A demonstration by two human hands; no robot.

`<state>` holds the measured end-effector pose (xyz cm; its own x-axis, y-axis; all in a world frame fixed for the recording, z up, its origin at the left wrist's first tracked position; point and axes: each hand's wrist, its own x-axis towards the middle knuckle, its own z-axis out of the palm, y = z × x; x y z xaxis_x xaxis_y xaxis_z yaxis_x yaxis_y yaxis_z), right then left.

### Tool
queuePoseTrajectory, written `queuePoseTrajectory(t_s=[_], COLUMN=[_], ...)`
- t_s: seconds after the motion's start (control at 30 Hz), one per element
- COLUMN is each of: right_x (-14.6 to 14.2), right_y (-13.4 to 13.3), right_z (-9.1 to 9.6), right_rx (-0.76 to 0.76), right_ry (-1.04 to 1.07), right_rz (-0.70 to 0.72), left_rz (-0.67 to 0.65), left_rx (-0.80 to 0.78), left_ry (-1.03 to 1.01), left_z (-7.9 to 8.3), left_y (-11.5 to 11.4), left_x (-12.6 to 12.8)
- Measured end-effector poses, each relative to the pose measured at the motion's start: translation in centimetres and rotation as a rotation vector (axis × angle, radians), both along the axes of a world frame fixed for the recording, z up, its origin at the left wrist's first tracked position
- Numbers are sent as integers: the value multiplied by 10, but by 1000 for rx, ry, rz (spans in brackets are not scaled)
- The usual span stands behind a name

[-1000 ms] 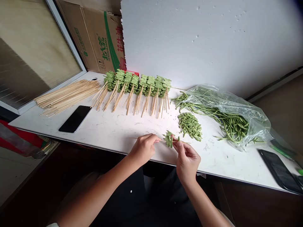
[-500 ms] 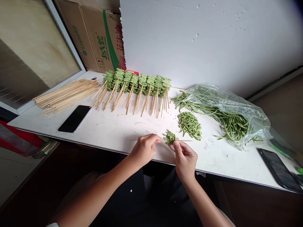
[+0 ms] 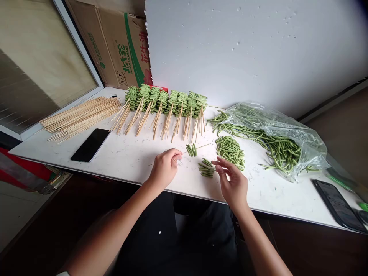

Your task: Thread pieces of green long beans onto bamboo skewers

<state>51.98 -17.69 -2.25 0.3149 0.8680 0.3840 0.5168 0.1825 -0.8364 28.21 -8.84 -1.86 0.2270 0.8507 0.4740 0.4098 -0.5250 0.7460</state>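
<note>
Hands apart over the white bench [image 3: 123,151], and the left hand [image 3: 164,168] is pinching a bamboo skewer [image 3: 201,146] with cut green beans [image 3: 191,150] threaded on it, mid-frame! The right hand [image 3: 232,180] hovers open, fingers spread, just beside a small pile of loose beans [image 3: 206,168].

The head-worn camera is looking forward and down from the person's own viewpoint, facing across a white marble-topped table [image 3: 126,172] toward a white foam board [image 3: 230,50]. It is sitting close above the near edge, keeping the left hand [image 3: 164,168] and right hand [image 3: 232,180] low in frame, with a cardboard box [image 3: 115,50] showing far left.
</note>
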Motion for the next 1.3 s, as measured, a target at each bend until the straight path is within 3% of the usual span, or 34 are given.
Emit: queuePoseTrajectory(t_s=[0.1,0.2,0.5,0.77,1.3], right_x=[16,24,23,11,6], right_y=[5,7,18,24,35], right_z=[-4,-9,-12,11,31], right_rx=[-21,-21,-58,-128,-162], right_ry=[-474,-642,-779,-764,-1142], right_rz=[14,6,16,269,313], left_rz=[27,24,-10,-14,-34], left_rx=[-37,-50,-3,-6,-9], left_ry=[22,30,51,47,56], left_z=[1,-1,-10,-5,-1], left_y=[8,11,13,14,14], left_x=[-7,-9,-8,-11,-12])
